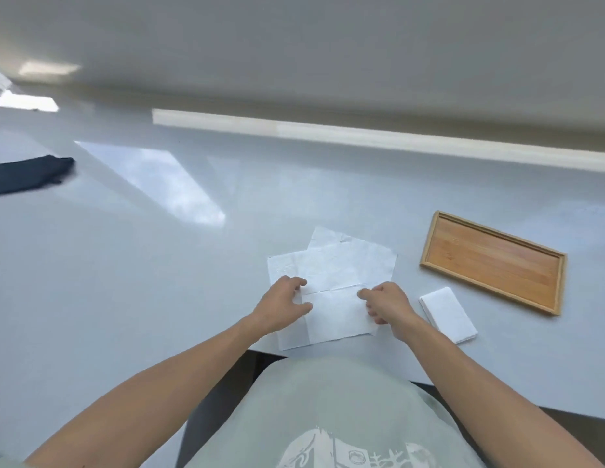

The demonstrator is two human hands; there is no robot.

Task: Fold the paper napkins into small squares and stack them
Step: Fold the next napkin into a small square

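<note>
Near the front edge of the bench (pixel 159 282) we hold a half-folded white napkin (pixel 335 315), our hands set apart at its two ends. Our left hand (pixel 282 304) pinches the folded edge on one side, our right hand (pixel 385 305) pinches it on the other. More unfolded napkins (pixel 348 258) lie beneath it. Just to the right rests a folded napkin stack (pixel 448 314), and beyond that a wooden tray (pixel 493 261). A dark cloth (pixel 27 173) lies far left.
</note>
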